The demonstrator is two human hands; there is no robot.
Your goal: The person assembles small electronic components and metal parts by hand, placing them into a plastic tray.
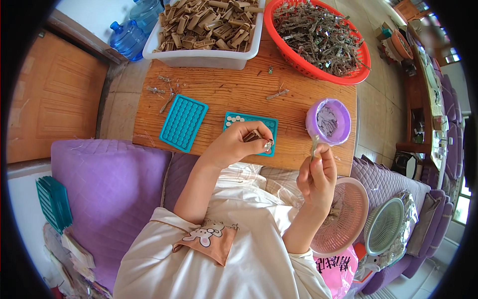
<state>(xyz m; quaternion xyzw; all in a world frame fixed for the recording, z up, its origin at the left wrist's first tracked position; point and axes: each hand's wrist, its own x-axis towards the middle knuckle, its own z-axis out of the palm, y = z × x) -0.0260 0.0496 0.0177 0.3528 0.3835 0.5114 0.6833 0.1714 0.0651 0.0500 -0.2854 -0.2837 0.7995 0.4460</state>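
My left hand (238, 143) is closed around a brown plastic casing (253, 135); a small silvery piece (268, 145) shows at the thumb tip. Beneath this hand lies a teal tray (272, 124) with several round white discs (234, 119) in its upper left cups; the hand hides part of it. My right hand (318, 174) pinches a thin, greyish-yellow strip (314, 147), whose exact kind I cannot make out. Just beyond that strip's upper end stands a purple bowl (312, 115) holding pale, flat, small pieces (327, 121).
A second teal tray (183, 123) lies left on the wooden table (294, 102). Behind stand a white bin (209, 60) of brown casings and a red basket (318, 74) of wired parts. Loose wired bits (277, 93) lie about. Pink (362, 199) and grey-green baskets (371, 226) sit at my right.
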